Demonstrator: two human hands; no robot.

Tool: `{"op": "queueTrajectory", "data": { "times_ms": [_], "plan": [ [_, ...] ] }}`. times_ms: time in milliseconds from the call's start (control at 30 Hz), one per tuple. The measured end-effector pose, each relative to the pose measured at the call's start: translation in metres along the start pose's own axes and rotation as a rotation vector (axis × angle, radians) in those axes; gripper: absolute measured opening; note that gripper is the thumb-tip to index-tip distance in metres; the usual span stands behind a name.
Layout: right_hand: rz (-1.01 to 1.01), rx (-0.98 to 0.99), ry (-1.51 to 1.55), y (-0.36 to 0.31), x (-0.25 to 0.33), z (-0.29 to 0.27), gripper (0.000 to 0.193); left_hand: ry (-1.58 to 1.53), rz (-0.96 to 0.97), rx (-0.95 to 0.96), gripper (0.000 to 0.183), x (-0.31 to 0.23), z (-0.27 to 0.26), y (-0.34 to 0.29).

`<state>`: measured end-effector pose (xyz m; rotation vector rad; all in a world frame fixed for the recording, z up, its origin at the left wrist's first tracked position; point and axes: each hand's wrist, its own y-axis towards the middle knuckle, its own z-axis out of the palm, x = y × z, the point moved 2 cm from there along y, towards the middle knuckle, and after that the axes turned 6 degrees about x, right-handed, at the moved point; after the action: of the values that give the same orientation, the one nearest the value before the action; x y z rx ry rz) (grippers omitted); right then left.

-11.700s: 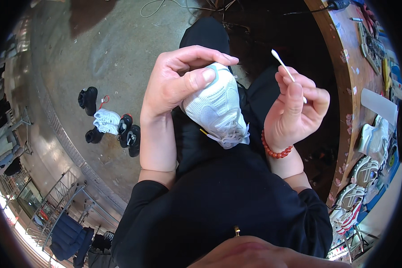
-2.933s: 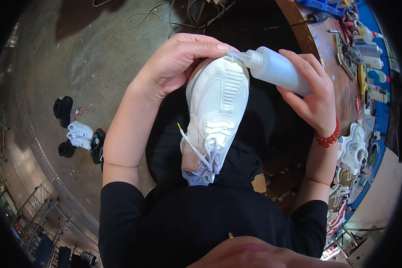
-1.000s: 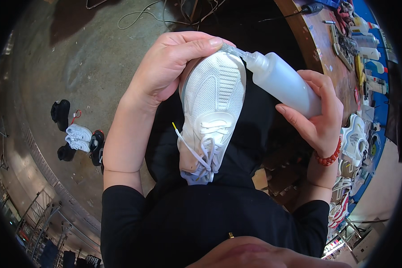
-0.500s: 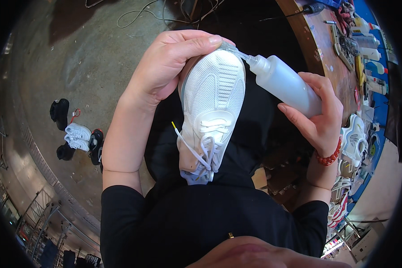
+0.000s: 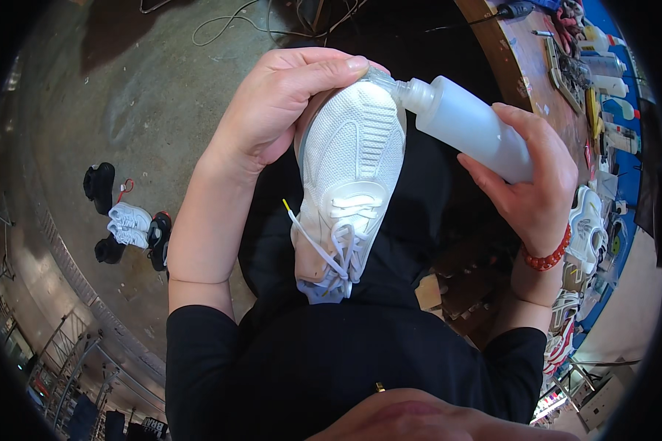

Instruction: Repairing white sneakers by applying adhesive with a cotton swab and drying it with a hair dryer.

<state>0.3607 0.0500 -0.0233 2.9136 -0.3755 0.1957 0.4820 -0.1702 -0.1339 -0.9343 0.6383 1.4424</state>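
While the left hand (image 5: 283, 110) is closed around the toe of a white shoe (image 5: 349, 184), with fingers laid over the tip and thumb behind, the shoe is held above the lap, toe away from the body and laces toward it. A loose lace with a yellow tip hangs at the shoe's left side. The right hand (image 5: 533, 184) is clamped on a translucent bottle (image 5: 467, 125), fingers wrapped over its body. The bottle is tilted, and its nozzle is set against the toe edge, just beside the left fingertips. A red bead bracelet (image 5: 548, 257) is worn on the right wrist. A cluttered bench (image 5: 526, 70) stands to the right; shoes (image 5: 129, 220) lie on the concrete floor (image 5: 125, 95) to the left, well apart.
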Motion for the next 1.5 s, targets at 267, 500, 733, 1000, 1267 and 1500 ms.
{"op": "queueTrajectory", "data": {
  "times_ms": [267, 500, 733, 1000, 1267, 1500],
  "plan": [
    [-0.121, 0.001, -0.340, 0.004, 0.004, -0.014, 0.053, -0.026, 0.018, 0.013, 0.028, 0.000, 0.003, 0.000],
    [-0.152, -0.011, -0.474, 0.004, 0.013, -0.016, 0.058, -0.006, 0.030, -0.013, 0.030, 0.001, 0.005, -0.003],
    [-0.262, -0.013, -0.609, 0.015, 0.015, -0.032, 0.058, -0.012, 0.050, -0.032, 0.041, -0.005, 0.012, -0.004],
    [-0.177, -0.244, -0.471, 0.013, -0.011, -0.022, 0.063, -0.019, 0.098, -0.074, 0.048, -0.003, 0.010, -0.010],
    [0.313, -0.471, 1.008, -0.012, -0.080, 0.005, 0.051, 0.191, 0.191, 0.071, 0.048, 0.007, 0.008, -0.014],
    [0.488, -0.927, 0.924, -0.059, -0.177, -0.006, 0.050, 0.221, 0.212, 0.070, 0.062, 0.013, 0.003, -0.014]
  ]
}}
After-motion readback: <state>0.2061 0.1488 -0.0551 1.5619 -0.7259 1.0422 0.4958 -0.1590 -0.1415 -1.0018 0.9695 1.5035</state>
